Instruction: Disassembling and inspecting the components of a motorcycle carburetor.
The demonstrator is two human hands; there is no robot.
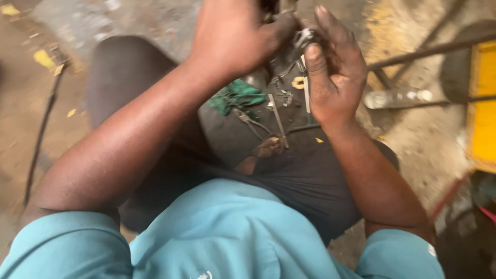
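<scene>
My left hand (232, 36) is closed around a small dark metal part (289, 49) with a spring on it, held up near the top of the view. My right hand (333, 72) touches the same part from the right, thumb against it and fingers stretched upward. Both hands hover above a dark rounded surface (232, 137), where a green rag (235, 95), a thin metal rod (278, 121), a small yellow ring (298, 82) and small metal bits lie. The picture is blurred, so the part's exact shape is unclear.
A yellow metal frame (483, 103) stands at the right edge, with dark bars (429, 51) running across to it. A pale bottle-like object (395, 98) lies on the dirt ground. A thin dark rod (41, 129) lies on the ground at left.
</scene>
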